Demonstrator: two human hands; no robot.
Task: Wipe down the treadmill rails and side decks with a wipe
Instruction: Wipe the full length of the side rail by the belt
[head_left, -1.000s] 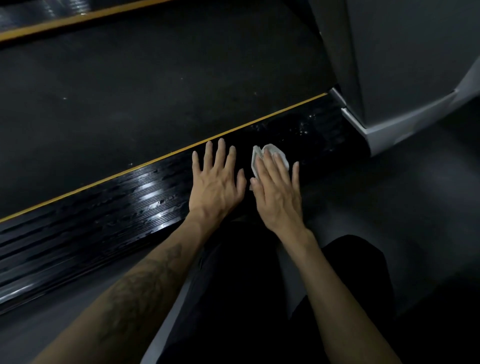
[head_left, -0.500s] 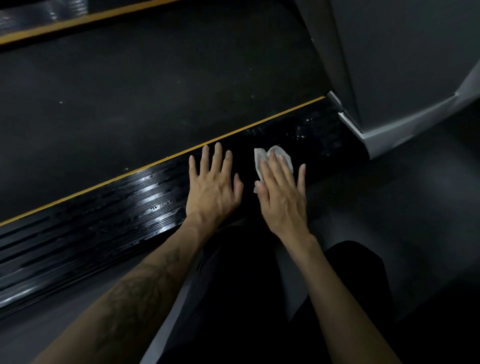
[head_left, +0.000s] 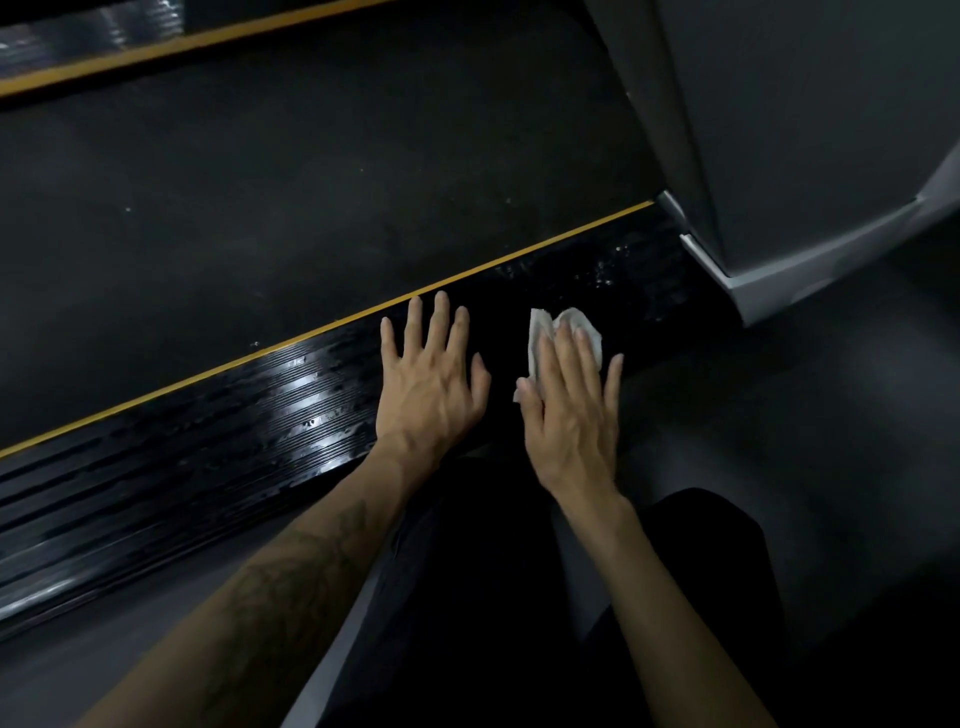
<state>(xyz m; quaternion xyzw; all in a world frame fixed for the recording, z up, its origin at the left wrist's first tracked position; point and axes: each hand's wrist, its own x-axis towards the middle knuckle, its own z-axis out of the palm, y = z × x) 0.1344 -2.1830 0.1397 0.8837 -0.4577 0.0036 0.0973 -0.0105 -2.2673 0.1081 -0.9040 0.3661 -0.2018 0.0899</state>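
Crumpled white wipe (head_left: 563, 332) flat on the glossy, ribbed black side deck (head_left: 234, 447), near its front end.

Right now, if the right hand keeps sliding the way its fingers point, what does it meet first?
The right hand, pressing the wipe flat, points across the side deck. It would likely meet the yellow stripe first, then the belt.

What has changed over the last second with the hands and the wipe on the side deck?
Very little. The right hand pressing the wipe slid slightly right along the side deck, so the gap to the left hand widened. The left hand stayed flat on the deck. Nothing was picked up or released.
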